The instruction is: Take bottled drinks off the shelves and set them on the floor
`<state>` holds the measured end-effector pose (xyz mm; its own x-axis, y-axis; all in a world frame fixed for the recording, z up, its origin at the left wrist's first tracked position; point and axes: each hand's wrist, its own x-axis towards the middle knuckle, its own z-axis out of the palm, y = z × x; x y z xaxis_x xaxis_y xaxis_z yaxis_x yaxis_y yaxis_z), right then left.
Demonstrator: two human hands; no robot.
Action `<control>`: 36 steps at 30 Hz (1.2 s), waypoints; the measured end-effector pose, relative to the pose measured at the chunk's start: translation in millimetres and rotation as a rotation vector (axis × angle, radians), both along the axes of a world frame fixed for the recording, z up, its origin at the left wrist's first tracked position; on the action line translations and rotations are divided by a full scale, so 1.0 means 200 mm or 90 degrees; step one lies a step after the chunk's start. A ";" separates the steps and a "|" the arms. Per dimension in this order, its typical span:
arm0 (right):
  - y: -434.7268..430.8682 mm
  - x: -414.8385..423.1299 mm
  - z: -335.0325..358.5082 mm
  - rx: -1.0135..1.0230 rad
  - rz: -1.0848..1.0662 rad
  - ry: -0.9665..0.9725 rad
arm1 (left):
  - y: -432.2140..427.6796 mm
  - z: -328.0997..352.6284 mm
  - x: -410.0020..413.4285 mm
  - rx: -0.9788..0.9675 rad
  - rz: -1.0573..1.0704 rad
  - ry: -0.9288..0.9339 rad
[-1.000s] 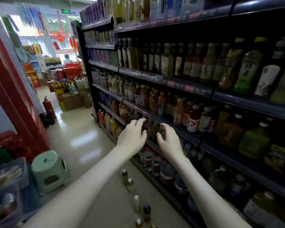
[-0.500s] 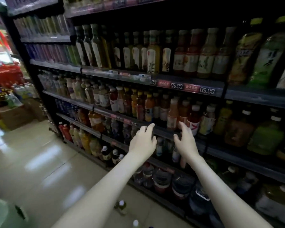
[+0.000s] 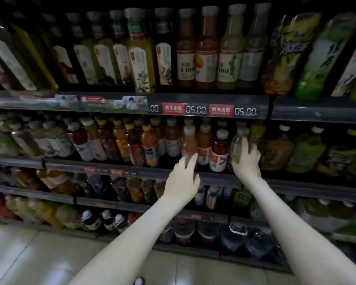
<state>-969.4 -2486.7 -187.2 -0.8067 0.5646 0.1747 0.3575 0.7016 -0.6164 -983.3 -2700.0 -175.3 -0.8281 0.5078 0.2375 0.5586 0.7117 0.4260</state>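
Right hand (image 3: 247,162) wraps pale bottle (image 3: 239,146) on middle shelf (image 3: 70,163); left hand (image 3: 183,178) fingers loose, touching peach bottle (image 3: 189,144) base

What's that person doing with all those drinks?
A person is reaching with both hands into a shop shelf full of bottled drinks. The right hand grips a pale green bottle on the middle shelf. Further left, the left hand touches the bottom of a peach-coloured bottle but its fingers have not closed round it. Neither bottle is off the shelf yet.
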 end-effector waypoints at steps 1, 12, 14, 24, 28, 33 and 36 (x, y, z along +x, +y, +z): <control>0.03 -0.05 0.02 0.014 -0.014 -0.013 | 0.01 -0.02 -0.04 0.000 -0.017 -0.002; 0.06 -0.27 -0.02 0.057 -0.131 0.076 | -0.12 -0.33 -0.17 -0.025 -0.108 -0.079; 0.02 -0.21 -0.07 0.066 -0.125 0.102 | -0.16 -0.37 -0.17 -0.025 -0.106 -0.088; -0.23 0.21 -0.10 -0.108 -0.130 0.199 | -0.32 -0.53 -0.06 0.025 -0.106 -0.129; -0.41 0.42 -0.14 -0.067 -0.110 0.310 | -0.44 -0.70 -0.05 0.063 -0.102 -0.107; -0.56 0.46 -0.43 -0.045 0.033 0.289 | -0.49 -1.01 -0.09 0.075 -0.025 -0.124; -0.64 0.34 -0.70 -0.195 0.056 0.211 | -0.45 -1.19 -0.19 0.087 0.025 -0.125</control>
